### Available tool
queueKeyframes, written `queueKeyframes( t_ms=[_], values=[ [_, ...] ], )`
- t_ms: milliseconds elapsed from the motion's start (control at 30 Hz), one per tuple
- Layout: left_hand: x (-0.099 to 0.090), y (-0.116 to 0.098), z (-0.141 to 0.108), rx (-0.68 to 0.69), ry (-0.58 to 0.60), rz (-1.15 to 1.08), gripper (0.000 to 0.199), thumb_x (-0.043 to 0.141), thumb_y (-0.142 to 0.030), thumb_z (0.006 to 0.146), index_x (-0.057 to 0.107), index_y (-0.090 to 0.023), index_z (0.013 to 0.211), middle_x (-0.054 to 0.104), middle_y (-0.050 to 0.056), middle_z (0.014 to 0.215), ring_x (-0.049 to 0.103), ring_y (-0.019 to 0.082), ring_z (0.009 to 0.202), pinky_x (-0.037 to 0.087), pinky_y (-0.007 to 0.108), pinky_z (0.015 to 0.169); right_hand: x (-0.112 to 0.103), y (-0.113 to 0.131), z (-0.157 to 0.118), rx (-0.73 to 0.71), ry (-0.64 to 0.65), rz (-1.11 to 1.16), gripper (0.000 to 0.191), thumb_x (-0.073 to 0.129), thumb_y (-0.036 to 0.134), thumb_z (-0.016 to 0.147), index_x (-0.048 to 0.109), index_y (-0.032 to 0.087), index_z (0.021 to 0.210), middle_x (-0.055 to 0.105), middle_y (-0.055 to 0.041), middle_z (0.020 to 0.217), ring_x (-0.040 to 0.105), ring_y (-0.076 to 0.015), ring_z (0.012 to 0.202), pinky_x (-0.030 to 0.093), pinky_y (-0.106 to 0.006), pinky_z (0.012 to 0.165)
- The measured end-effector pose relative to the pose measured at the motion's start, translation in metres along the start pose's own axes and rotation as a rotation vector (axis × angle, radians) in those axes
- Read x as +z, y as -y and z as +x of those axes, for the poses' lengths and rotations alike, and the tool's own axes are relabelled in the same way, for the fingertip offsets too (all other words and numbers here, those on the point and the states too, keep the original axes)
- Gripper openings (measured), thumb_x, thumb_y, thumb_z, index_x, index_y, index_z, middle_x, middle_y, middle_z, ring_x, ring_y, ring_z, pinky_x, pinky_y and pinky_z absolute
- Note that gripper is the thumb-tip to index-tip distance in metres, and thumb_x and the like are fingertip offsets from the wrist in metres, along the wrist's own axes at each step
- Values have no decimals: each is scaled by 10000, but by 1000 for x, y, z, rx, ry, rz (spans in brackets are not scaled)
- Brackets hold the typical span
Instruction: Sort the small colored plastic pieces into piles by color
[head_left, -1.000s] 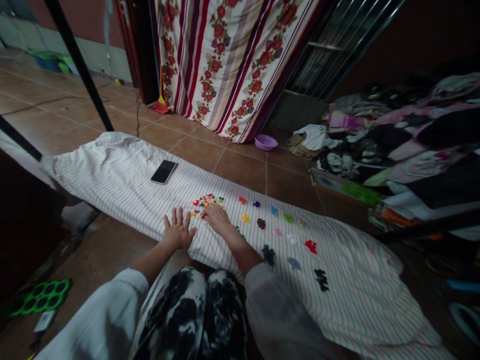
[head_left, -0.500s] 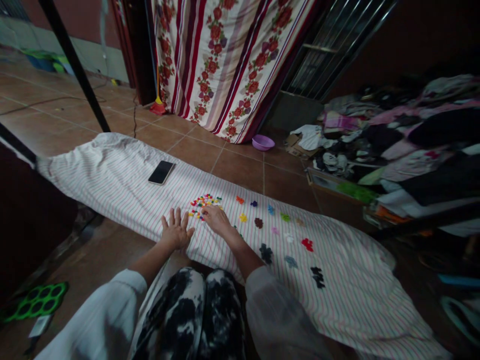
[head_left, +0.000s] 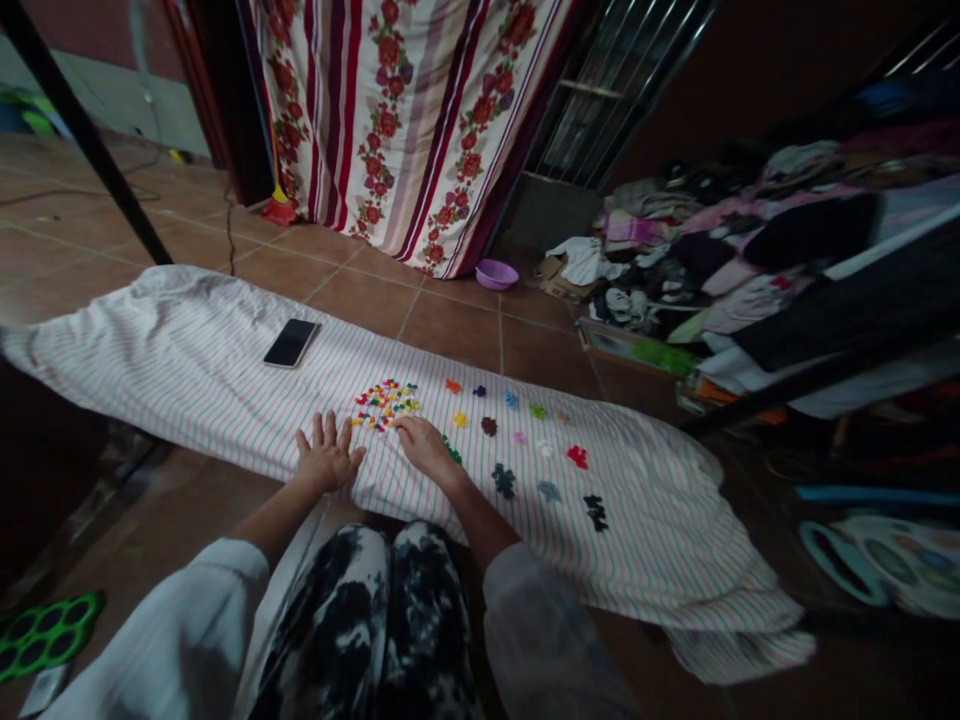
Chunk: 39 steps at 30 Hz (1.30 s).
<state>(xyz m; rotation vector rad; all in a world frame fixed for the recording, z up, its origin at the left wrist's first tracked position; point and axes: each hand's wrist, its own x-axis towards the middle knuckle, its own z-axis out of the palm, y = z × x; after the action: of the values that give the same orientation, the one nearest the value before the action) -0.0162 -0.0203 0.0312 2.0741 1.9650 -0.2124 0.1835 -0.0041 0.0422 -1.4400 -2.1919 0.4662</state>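
A mixed pile of small multicoloured pieces [head_left: 386, 400] lies on the striped cloth [head_left: 225, 400]. My left hand [head_left: 327, 458] rests flat near the cloth's front edge, fingers spread, holding nothing. At the pile's lower right edge is my right hand [head_left: 424, 447], its thumb and fingertips pinched together; whatever they hold is too small to make out. Right of the pile sit single-colour heaps, among them orange [head_left: 452, 386], yellow [head_left: 460, 419], brown [head_left: 489, 427], red [head_left: 577, 456], dark grey [head_left: 503, 481] and black [head_left: 596, 512]. A green heap [head_left: 451, 450] is partly hidden behind my right hand.
A phone [head_left: 292, 343] lies on the cloth, left of the pile. Beyond the cloth are a purple basin [head_left: 496, 274] on the tiled floor, a floral curtain [head_left: 420, 130] and heaped clothes [head_left: 720, 240]. A dark bar [head_left: 90, 140] slants at the left.
The view has shifted to the right. My right hand has moved from over the pile to its lower right edge, still pinched. My left hand stays spread on the cloth.
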Motion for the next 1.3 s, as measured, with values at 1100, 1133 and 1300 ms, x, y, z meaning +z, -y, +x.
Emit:
queueKeyframes(
  t_ms=[1100,1133,1300],
  values=[
    [-4,-1,-5,-5,-12,43,730,145,-580,872,102,-173,1476,25,168,1556,-25,380,1418,125,643,1071,-41,-91,-147,195,-454,-125,184,550,306,826,647,198,940,649,-90,994,547,-232,1007,430,-400,905],
    [-4,-1,-4,-6,-10,43,729,144,-580,872,103,-173,1475,25,166,1556,-25,379,1418,125,642,1071,-40,-91,-148,203,-449,-135,166,544,291,832,644,199,927,647,-87,976,546,-230,994,430,-396,893],
    [-4,-1,-3,-12,-7,41,728,147,-580,870,107,-177,1475,28,157,1556,-22,376,1419,126,644,1071,-40,-90,-148,210,-457,-161,135,490,232,852,621,203,843,638,-67,911,541,-213,939,416,-383,879]
  ],
)
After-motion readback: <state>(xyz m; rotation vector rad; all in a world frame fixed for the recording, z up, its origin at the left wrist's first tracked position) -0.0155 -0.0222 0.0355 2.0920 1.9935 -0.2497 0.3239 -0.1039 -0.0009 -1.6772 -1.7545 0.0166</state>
